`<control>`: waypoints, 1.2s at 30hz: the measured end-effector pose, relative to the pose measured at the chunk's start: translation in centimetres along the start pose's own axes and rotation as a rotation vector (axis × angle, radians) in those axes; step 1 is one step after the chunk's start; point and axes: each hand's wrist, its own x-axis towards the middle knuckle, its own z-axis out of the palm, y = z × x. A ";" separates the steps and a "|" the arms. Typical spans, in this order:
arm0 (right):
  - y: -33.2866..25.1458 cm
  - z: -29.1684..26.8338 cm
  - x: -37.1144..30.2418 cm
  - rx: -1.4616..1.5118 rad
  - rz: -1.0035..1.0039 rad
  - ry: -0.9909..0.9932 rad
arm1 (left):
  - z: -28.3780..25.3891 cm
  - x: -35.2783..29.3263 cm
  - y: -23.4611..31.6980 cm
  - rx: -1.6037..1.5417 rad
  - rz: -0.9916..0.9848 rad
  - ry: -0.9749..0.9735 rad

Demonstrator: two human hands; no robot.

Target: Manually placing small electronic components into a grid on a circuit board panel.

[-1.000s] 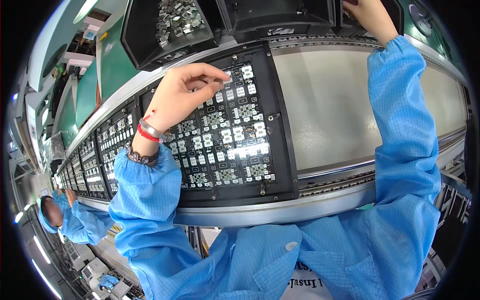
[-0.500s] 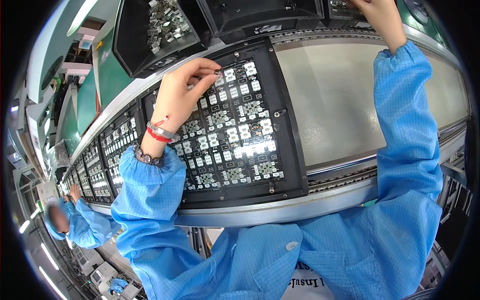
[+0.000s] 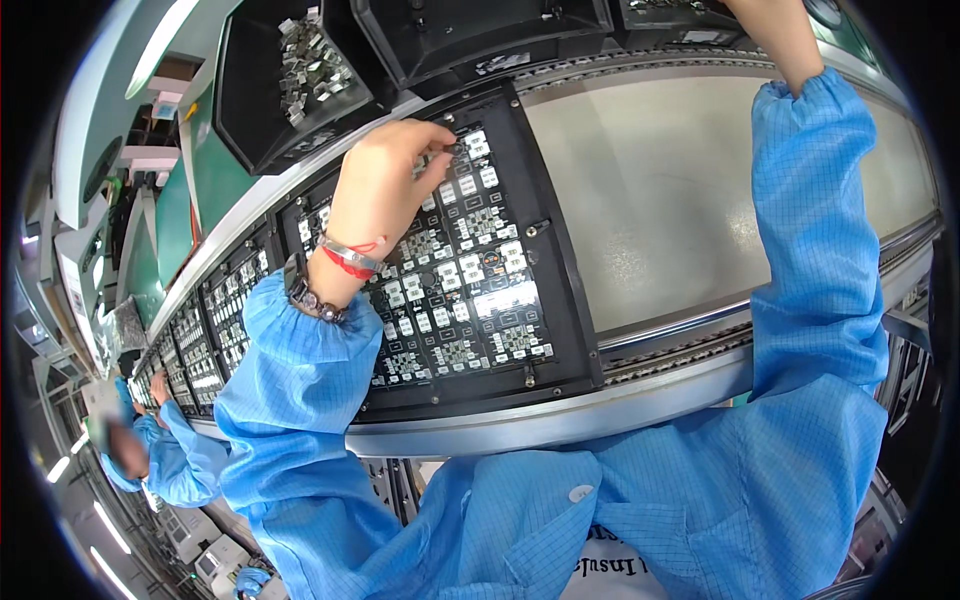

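My left hand (image 3: 395, 180) is over the far part of a circuit board panel (image 3: 465, 345) packed with small white and metallic components, lying in a black frame (image 3: 560, 260). Thumb and index finger curl together at the board's far edge; whatever is between them is too small or hidden to make out. At the top right, my right hand (image 3: 775, 30) reaches beside a black parts box (image 3: 680, 38), its fingers cut off by the picture's edge.
Black bins stand along the far side, one with loose metal parts (image 3: 312, 70). A conveyor with a grey plate (image 3: 650, 200) runs to the right, edged by a metal rail (image 3: 560, 425). More framed panels (image 3: 190, 340) line the left, where a co-worker (image 3: 175, 450) reaches in.
The view has shifted slightly. My left fingertips have come down onto the panel's far edge; the small dark piece seen between them before is now hidden. My right hand stays at the top right.
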 end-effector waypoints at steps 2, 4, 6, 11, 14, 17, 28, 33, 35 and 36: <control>-0.1 -0.1 -0.1 0.002 0.025 -0.001 | 0.2 -0.1 -0.1 0.013 0.022 -0.007; 0.1 0.0 0.0 0.075 0.014 -0.004 | 0.3 -0.1 -0.3 0.013 0.007 0.007; -0.2 0.0 0.1 0.049 0.019 -0.001 | 0.5 0.0 -0.4 -0.007 -0.003 0.007; -0.4 0.1 0.1 0.018 0.003 -0.006 | 0.3 0.1 -0.3 -0.025 -0.070 -0.021; -0.4 0.3 0.1 -0.032 -0.043 0.014 | 0.4 -0.1 -0.4 -0.015 -0.028 -0.001; -0.5 0.3 0.1 -0.001 -0.008 -0.003 | 0.5 -0.1 -0.5 0.000 -0.018 0.004; -0.5 0.3 0.0 -0.020 -0.001 0.006 | 0.5 0.0 -0.3 0.028 -0.016 -0.027; -0.7 0.2 0.0 -0.009 -0.010 0.007 | 0.2 0.0 -0.4 0.147 0.175 -0.060; -0.7 0.1 0.1 0.016 0.010 -0.009 | -0.1 -0.2 -0.5 0.179 0.217 -0.062; -0.6 0.0 0.1 0.015 0.009 -0.008 | -0.1 0.0 -0.4 0.200 0.263 -0.064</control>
